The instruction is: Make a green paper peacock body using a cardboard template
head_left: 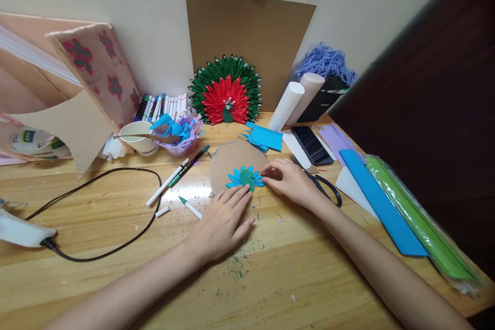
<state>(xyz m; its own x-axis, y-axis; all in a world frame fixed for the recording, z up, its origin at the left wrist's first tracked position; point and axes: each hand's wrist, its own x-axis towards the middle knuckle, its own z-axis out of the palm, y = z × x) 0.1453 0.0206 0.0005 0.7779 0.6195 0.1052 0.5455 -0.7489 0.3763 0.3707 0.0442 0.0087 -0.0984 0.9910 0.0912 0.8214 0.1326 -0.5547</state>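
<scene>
A wood-grained table (154,283) is backed by a pale wall (150,5) and bounded at the right by a dark panel (433,113). At far left, a white tool (23,229) is seen, its black cable (160,185) looped over the wood. Behind the loop, a paper cup (141,149) is set beside a bowl (180,148) heaped with paper scraps. An uncapped green marker (190,208) is partly covered by the left hand (228,216), which is laid flat, fingers close together, tips at a green piece (246,179). That piece is set among blue petals (233,177) on a cardboard disc (228,154), mid-table. At their right end, the thumb and forefinger of the right hand (292,179) are drawn near each other; whether a petal is pinched cannot be told. Scissors (328,191) are partly hidden by that hand. Farther right are placed a phone (312,145), blue paper (381,203) and a green packet (419,219).
</scene>
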